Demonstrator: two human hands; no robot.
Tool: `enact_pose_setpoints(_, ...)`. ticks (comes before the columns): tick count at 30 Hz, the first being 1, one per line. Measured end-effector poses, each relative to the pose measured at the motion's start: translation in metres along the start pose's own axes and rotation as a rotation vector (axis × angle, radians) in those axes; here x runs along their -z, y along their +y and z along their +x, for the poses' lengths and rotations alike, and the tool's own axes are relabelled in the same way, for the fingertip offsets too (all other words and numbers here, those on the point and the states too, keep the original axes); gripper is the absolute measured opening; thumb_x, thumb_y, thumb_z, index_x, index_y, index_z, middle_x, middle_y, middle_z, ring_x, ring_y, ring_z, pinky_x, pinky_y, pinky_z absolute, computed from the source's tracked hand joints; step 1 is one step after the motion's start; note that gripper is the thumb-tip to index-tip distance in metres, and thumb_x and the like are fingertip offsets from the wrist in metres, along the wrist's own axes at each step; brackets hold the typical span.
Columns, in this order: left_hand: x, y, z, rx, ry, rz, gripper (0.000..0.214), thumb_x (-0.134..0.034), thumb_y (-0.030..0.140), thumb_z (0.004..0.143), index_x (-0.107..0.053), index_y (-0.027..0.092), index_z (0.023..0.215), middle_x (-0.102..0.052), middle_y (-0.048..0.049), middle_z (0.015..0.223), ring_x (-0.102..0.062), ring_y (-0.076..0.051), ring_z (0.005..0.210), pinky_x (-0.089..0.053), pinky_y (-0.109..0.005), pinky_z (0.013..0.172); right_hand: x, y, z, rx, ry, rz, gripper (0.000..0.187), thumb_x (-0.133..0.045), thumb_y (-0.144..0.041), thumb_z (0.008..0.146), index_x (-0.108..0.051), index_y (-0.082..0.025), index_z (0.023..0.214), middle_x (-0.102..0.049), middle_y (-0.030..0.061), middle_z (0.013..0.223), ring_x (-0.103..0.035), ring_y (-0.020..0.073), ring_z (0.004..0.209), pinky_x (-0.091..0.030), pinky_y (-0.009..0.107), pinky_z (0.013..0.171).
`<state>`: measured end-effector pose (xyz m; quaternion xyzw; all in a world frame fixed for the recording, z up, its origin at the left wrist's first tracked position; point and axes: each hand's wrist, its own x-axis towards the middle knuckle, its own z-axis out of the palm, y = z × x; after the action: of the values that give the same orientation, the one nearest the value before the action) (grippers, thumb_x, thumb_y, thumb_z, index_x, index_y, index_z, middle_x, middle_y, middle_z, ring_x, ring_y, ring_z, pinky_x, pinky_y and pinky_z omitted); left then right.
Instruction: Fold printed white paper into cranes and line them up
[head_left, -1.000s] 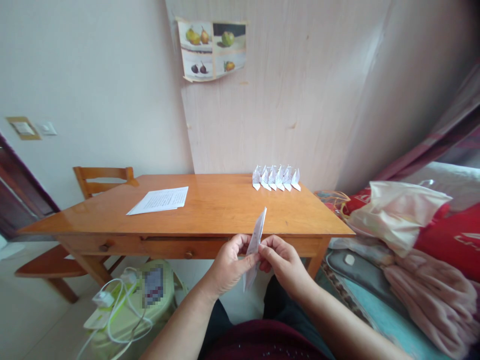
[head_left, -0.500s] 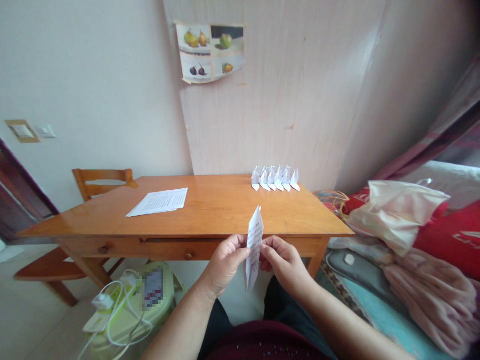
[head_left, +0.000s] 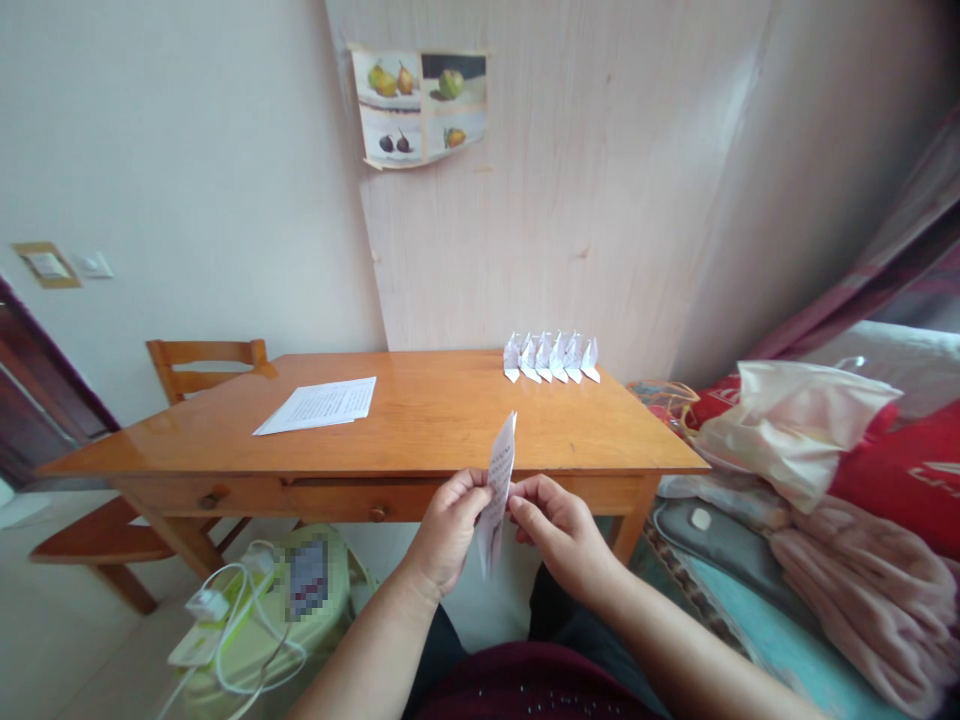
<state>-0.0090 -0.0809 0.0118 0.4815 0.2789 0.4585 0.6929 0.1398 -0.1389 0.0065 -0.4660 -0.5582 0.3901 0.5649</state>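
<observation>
A narrow folded sheet of printed paper (head_left: pixel 498 478) stands upright between my hands, just in front of the table edge. My left hand (head_left: pixel 456 520) pinches its left side, thumb over the printed face. On the other side, my right hand (head_left: pixel 551 520) is closed with thumb and forefinger at the paper's right edge. The far fingers of both hands are partly hidden. Several folded paper pieces (head_left: pixel 551 358) stand in a row at the table's back right. A stack of printed sheets (head_left: pixel 319 404) lies flat on the left part of the table.
The wooden table (head_left: pixel 427 420) has drawers along its front. A wooden chair (head_left: pixel 206 358) stands at the left. Below is a pale green stool (head_left: pixel 330 610) with white cables (head_left: pixel 225 640). Bags (head_left: pixel 795 420) and a pink blanket (head_left: pixel 870 590) are piled at the right.
The folded paper has turned more edge-on and shifted slightly left, its lower end blurred. My right hand has moved a little left with it. The row and the stack have stayed put.
</observation>
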Motion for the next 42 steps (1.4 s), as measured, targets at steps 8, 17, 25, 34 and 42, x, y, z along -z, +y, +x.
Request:
enact_pose_setpoints(8, 0.008, 0.003, 0.002, 0.250, -0.018, -0.296, 0.034, -0.069, 0.040, 0.082, -0.076, 0.008, 0.091, -0.075, -0.0127, 0.086, -0.070, -0.023, 0.078, -0.053, -0.034, 0.080, -0.008, -0.006, -0.008, 0.115, -0.059, -0.109, 0.017, -0.058, -0.035, 0.095, -0.067, -0.020, 0.093, -0.062, 0.0009, 0.077, -0.053, 0.0152, 0.069, -0.043, 0.028, 0.065)
enact_pose_setpoints(17, 0.006, -0.003, 0.003, 0.102, 0.037, -0.220, 0.021, -0.071, 0.030, 0.081, -0.074, 0.011, 0.091, -0.075, -0.0089, 0.084, -0.069, -0.021, 0.079, -0.051, -0.030, 0.077, -0.011, -0.004, -0.005, 0.131, 0.027, -0.035, 0.017, -0.060, -0.037, 0.094, -0.064, -0.021, 0.091, -0.062, 0.0013, 0.078, -0.054, 0.0152, 0.068, -0.044, 0.027, 0.063)
enact_pose_setpoints(25, 0.000, -0.004, -0.002, -0.041, 0.024, -0.069, 0.012, -0.070, 0.025, 0.081, -0.070, 0.017, 0.091, -0.073, -0.0033, 0.091, -0.066, -0.018, 0.088, -0.047, -0.028, 0.085, -0.017, 0.000, -0.001, 0.129, 0.045, -0.070, 0.020, -0.068, -0.040, 0.088, -0.060, -0.022, 0.092, -0.059, -0.0009, 0.074, -0.053, 0.0144, 0.064, -0.044, 0.027, 0.060)
enact_pose_setpoints(34, 0.005, -0.004, 0.000, 0.016, 0.025, -0.179, 0.012, -0.071, 0.022, 0.076, -0.066, 0.016, 0.086, -0.067, 0.0001, 0.073, -0.060, -0.014, 0.067, -0.044, -0.024, 0.066, -0.014, 0.001, 0.002, 0.103, 0.081, 0.016, 0.018, -0.061, -0.040, 0.090, -0.059, -0.022, 0.088, -0.062, 0.0005, 0.074, -0.058, 0.0163, 0.068, -0.047, 0.029, 0.064)
enact_pose_setpoints(42, 0.005, -0.003, 0.000, 0.106, -0.082, -0.262, 0.013, -0.069, 0.020, 0.079, -0.067, 0.016, 0.091, -0.069, -0.0028, 0.076, -0.063, -0.016, 0.068, -0.046, -0.028, 0.067, -0.010, -0.002, 0.010, -0.067, 0.113, 0.161, 0.021, -0.066, -0.040, 0.086, -0.059, -0.021, 0.090, -0.058, -0.0018, 0.073, -0.051, 0.0130, 0.063, -0.042, 0.025, 0.059)
